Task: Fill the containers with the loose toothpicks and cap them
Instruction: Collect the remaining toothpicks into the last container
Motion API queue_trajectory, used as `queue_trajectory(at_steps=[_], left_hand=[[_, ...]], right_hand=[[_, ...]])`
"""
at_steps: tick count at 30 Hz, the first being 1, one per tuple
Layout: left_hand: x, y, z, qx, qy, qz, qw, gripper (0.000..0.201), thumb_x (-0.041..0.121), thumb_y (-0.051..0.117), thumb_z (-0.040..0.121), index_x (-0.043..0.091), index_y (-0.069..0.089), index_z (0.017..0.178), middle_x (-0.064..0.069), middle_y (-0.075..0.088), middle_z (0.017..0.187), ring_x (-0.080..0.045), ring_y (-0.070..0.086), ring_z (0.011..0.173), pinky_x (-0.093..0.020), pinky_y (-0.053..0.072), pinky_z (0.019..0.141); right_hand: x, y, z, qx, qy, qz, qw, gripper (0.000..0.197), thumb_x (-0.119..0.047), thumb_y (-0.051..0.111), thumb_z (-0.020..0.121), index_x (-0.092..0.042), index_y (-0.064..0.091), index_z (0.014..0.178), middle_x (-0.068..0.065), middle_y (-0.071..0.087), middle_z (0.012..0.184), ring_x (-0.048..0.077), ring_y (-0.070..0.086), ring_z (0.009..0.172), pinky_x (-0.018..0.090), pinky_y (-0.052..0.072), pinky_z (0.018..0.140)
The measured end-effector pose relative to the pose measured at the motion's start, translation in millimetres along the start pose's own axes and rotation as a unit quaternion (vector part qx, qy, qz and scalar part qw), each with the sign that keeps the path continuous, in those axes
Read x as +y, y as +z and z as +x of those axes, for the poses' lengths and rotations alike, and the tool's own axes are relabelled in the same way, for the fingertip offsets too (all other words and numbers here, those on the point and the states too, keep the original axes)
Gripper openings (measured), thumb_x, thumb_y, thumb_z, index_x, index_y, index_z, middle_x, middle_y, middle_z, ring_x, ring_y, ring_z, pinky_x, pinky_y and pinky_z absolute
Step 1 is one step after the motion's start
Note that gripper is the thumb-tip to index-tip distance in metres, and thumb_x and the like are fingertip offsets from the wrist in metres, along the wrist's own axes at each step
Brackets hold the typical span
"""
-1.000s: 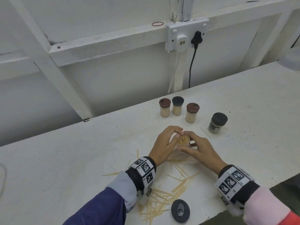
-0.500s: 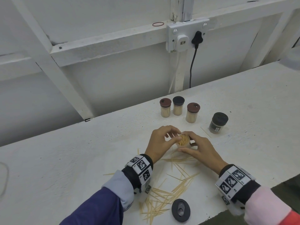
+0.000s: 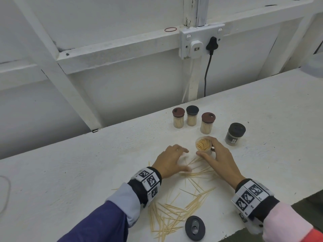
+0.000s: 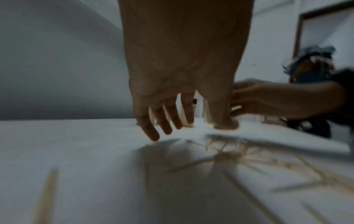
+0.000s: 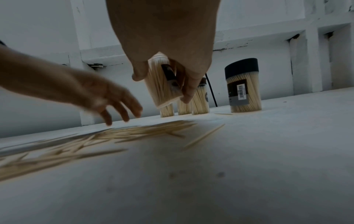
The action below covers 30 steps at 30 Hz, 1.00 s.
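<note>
Right hand (image 3: 220,159) grips the open container (image 3: 203,145), thumb on the near side, fingers wrapped round the far side. It has no cap and is packed with toothpicks standing on end. In the right wrist view the container (image 5: 162,84) is tilted and lifted clear of the table (image 3: 70,172), top leaning toward the camera.

Left hand (image 3: 170,160) is spread, fingers loosely extended, holding nothing. It sits low over the near edge of the loose toothpicks (image 3: 176,210); from the left wrist view, fingertips (image 4: 153,134) are at or just off the surface, contact not resolvable because of blur.

Loose toothpicks are scattered flat on the table from under both hands back toward the person, densest near the left sleeve. One stray lies beside the dark-capped jar.

Capped containers, all upright, all full:
- brown-capped container (image 3: 178,117), back left
- black-capped container (image 3: 192,115), just beside it
- second brown-capped container (image 3: 208,122), right of those, nearer the open one
- larger dark-capped jar (image 3: 234,134), further right, barcode label on its side

Loose black cap (image 3: 194,227) lies on the table at the near edge, right of the toothpick pile, well apart from the open container.
</note>
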<state>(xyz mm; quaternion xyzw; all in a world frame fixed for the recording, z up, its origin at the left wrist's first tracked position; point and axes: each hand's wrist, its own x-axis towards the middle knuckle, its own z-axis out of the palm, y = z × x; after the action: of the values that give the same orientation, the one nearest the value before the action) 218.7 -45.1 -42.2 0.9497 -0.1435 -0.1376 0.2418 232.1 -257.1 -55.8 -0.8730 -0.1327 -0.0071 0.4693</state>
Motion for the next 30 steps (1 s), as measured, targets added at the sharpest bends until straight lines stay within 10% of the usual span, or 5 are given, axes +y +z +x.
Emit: queue_trajectory(at_steps=[3,11,24,30], left_hand=[[-0.4,9.7,-4.0,-0.061,0.028,0.153,0.986,0.084,0.061,0.067,0.079,0.017,0.038,0.144,-0.005,0.031,0.152,-0.026,0.029,0.136,-0.044,0.033,0.107],[3.7,14.2,-6.0,-0.042,0.14,0.142,0.979,0.039,0.038,0.066,0.09,0.017,0.064,0.123,-0.002,0.056,0.129,-0.024,0.05,0.113,-0.038,0.045,0.084],[-5.1,18.1,-11.7,0.031,0.264,0.229,0.936,0.008,0.016,0.074,0.081,0.017,0.067,0.084,0.001,0.063,0.076,-0.021,0.059,0.072,-0.026,0.037,0.045],[-11.3,4.0,-10.1,0.016,0.188,0.177,0.966,0.018,0.014,0.052,0.097,0.018,0.065,0.108,-0.004,0.067,0.098,-0.023,0.058,0.097,-0.037,0.049,0.067]], right_hand=[[-4.9,0.2,-0.8,-0.015,0.003,0.002,1.0,0.054,-0.049,0.067,0.083,-0.025,0.05,0.128,-0.009,0.06,0.119,0.009,0.055,0.109,0.028,0.046,0.094],[-10.7,1.7,-2.1,-0.041,0.009,0.012,0.999,0.047,-0.043,0.07,0.083,-0.028,0.05,0.122,-0.011,0.061,0.115,0.007,0.056,0.106,0.008,0.04,0.081],[-10.2,1.7,-1.4,-0.039,0.01,-0.015,0.999,0.053,-0.051,0.069,0.079,-0.029,0.05,0.123,-0.011,0.061,0.114,0.006,0.055,0.103,0.017,0.043,0.086],[-13.1,1.0,-1.1,-0.048,0.024,-0.018,0.998,0.055,-0.048,0.07,0.081,-0.025,0.05,0.127,-0.011,0.059,0.115,0.009,0.053,0.104,0.012,0.037,0.081]])
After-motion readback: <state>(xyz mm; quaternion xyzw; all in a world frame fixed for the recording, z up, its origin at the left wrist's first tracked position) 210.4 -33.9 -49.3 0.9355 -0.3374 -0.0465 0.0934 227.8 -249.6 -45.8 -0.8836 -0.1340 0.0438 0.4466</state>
